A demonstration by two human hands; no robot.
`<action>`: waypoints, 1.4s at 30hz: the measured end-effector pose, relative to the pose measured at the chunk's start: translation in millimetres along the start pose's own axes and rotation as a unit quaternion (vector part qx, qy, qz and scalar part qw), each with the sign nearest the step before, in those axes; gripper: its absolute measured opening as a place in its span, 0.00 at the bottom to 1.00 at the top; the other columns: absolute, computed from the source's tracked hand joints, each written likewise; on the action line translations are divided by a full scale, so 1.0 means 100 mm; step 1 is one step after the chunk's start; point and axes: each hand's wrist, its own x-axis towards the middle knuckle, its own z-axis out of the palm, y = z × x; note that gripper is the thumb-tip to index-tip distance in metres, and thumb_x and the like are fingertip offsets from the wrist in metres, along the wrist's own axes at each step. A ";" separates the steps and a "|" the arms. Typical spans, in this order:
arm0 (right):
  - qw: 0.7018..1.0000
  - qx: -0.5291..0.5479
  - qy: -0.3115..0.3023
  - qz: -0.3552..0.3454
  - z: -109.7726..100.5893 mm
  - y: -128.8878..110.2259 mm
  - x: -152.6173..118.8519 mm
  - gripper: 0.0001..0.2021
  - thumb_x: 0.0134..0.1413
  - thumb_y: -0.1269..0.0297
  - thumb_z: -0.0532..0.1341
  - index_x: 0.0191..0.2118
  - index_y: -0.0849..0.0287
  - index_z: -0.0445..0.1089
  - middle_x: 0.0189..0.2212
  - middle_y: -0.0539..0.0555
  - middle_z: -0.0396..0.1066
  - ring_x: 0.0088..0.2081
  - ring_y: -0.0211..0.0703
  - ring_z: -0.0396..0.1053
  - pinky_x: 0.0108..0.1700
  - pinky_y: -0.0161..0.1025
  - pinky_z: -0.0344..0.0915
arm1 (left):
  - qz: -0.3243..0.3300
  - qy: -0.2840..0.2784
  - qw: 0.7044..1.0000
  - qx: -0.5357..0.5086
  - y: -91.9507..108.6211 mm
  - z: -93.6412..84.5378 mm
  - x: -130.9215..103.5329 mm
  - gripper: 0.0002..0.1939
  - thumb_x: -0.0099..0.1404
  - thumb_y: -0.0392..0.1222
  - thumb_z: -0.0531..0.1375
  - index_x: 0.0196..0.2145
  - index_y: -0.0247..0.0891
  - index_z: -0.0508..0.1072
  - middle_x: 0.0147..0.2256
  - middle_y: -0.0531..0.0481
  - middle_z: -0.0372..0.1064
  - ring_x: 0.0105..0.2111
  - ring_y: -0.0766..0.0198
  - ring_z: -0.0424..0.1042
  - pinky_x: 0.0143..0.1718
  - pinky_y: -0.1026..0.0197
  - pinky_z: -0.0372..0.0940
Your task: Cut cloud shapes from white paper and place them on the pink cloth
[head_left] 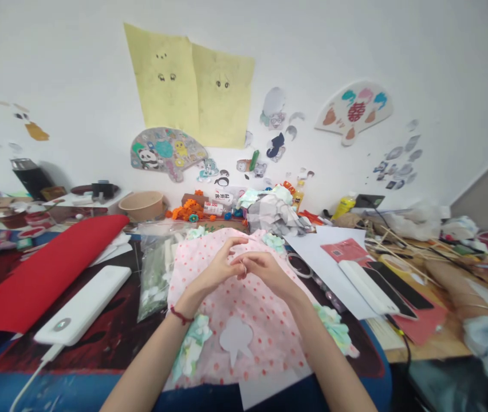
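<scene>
My left hand (221,262) and my right hand (267,271) meet fingertip to fingertip above a pink cloth with red dots (265,337). The fingers of both are closed in a pinch, with the left index finger curved above. Whatever lies between the fingertips is too small to make out. Pale green and yellow ruffled trim (193,343) shows at the cloth's corners, partly behind my forearms. A white paper cutout (236,336), rounded with pointed tails, lies on the cloth nearer to me. At the front edge sits a white sheet (272,389).
A white power bank (83,306) with a cable and a red sheet (50,269) lie left, beside a clear plastic bag (153,286). Orange craft pieces (190,209) and grey fabric (276,214) stand behind. At right are white paper (334,269), phones and another person's arm (459,289).
</scene>
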 end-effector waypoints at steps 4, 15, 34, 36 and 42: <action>0.998 0.047 0.033 -0.009 -0.02 0.14 0.10 0.17 0.54 0.49 0.66 0.30 0.61 0.75 0.25 0.52 0.72 0.28 0.40 0.68 0.35 0.39 0.66 | 0.012 0.001 1.000 0.015 0.03 -0.03 0.00 0.39 0.50 0.69 0.65 0.53 0.43 0.69 0.56 0.40 0.65 0.51 0.49 0.69 0.47 0.52 0.66; 0.971 0.066 0.229 -0.017 -0.16 0.32 0.07 0.10 0.46 0.59 0.70 0.26 0.61 0.76 0.19 0.50 0.70 0.24 0.38 0.66 0.30 0.38 0.65 | -0.025 0.105 0.990 0.092 0.06 -0.16 0.06 0.17 0.54 0.48 0.69 0.39 0.40 0.75 0.45 0.45 0.72 0.46 0.54 0.70 0.46 0.55 0.64; 0.988 0.011 0.155 -0.004 -0.16 0.29 -0.03 0.17 0.58 0.53 0.62 0.26 0.60 0.75 0.23 0.52 0.71 0.25 0.38 0.66 0.33 0.39 0.65 | -0.013 0.141 0.985 0.097 0.05 -0.04 0.01 0.13 0.62 0.50 0.63 0.31 0.36 0.75 0.27 0.49 0.73 0.25 0.66 0.70 0.26 0.66 0.63; 0.986 -0.016 0.168 0.003 -0.16 0.31 -0.01 0.17 0.57 0.53 0.62 0.27 0.60 0.76 0.23 0.52 0.72 0.24 0.38 0.65 0.33 0.39 0.66 | -0.012 0.151 0.982 0.111 0.05 -0.05 0.01 0.12 0.62 0.49 0.64 0.31 0.36 0.75 0.28 0.48 0.74 0.26 0.65 0.71 0.27 0.65 0.63; 0.972 -0.098 0.211 0.019 -0.02 0.26 -0.05 0.16 0.57 0.55 0.62 0.45 0.58 0.79 0.29 0.53 0.76 0.26 0.41 0.67 0.32 0.40 0.67 | -0.010 0.180 0.970 0.163 0.17 -0.12 -0.05 0.09 0.62 0.46 0.64 0.30 0.37 0.77 0.28 0.48 0.76 0.28 0.63 0.72 0.31 0.64 0.63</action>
